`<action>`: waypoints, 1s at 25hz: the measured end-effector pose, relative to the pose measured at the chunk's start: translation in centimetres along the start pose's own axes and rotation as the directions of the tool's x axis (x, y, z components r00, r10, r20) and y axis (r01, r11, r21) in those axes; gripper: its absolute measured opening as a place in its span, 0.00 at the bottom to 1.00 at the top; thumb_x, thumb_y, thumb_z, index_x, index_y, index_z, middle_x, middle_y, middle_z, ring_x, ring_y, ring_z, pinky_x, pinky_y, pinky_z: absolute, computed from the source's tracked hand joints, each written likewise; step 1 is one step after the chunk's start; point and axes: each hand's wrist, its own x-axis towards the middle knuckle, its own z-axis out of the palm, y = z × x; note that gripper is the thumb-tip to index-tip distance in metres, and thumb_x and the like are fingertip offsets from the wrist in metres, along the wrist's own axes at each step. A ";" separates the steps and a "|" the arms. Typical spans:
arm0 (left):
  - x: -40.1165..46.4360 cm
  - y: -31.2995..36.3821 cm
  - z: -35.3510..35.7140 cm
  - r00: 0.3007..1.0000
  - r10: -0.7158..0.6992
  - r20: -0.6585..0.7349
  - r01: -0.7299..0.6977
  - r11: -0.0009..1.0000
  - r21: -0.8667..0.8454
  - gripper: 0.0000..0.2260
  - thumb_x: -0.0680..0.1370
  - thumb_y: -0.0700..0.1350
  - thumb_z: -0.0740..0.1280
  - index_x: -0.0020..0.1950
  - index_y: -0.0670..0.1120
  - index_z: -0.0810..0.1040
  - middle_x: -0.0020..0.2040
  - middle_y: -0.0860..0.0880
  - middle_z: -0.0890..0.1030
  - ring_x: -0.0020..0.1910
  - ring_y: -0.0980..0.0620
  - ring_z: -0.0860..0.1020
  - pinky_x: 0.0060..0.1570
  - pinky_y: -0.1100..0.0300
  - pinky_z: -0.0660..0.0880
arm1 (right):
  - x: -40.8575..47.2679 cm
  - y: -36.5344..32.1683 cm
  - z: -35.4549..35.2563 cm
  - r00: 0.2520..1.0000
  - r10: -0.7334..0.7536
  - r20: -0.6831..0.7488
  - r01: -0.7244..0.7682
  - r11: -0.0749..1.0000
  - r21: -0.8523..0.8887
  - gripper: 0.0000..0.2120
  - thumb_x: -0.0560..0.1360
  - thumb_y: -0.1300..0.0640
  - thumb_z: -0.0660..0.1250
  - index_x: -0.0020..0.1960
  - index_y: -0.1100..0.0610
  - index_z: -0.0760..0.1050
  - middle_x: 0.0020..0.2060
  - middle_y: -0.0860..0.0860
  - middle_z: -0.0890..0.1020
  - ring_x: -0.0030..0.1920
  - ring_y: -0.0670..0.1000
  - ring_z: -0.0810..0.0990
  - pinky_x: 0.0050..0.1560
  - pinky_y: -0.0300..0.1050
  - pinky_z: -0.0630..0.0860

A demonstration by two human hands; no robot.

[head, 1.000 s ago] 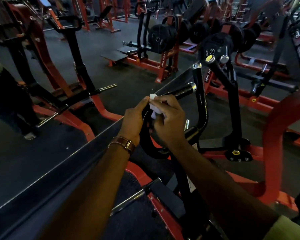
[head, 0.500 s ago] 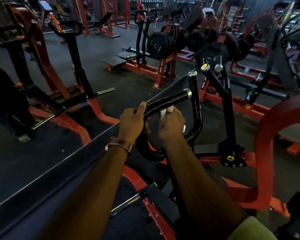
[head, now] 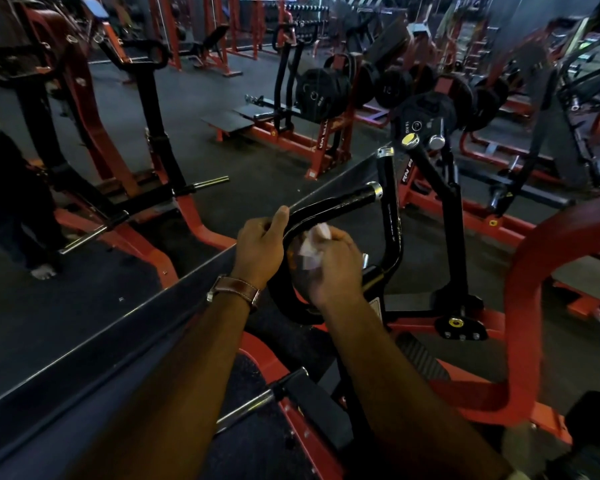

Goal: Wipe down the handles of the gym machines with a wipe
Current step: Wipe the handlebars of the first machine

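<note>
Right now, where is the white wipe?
In the head view, the wipe is near the centre, held in the right hand, just under the black handle that the left hand grips.

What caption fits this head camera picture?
Left hand grips the black handle while right hand rubs it with a white wipe.

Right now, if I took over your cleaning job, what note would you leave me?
Left hand grips the black handle at its bend, steadying it.
Right hand holds the white wipe just below that handle, by the curved bar.
Done: cannot tell how much is clean.
Left: the handle's chrome-capped end, the upright handle beside it, then the other machines.
</note>
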 end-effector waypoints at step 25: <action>0.7 3.4 -0.5 0.870 0.288 0.400 -0.491 0.434 0.755 0.17 0.82 0.55 0.62 0.64 0.44 0.71 0.56 0.44 0.80 0.52 0.40 0.80 0.45 0.50 0.74 | 6.9 -4.4 -2.8 0.387 -0.819 0.423 0.817 0.092 -0.569 0.13 0.71 0.73 0.70 0.53 0.62 0.83 0.52 0.56 0.83 0.53 0.49 0.81 0.56 0.32 0.75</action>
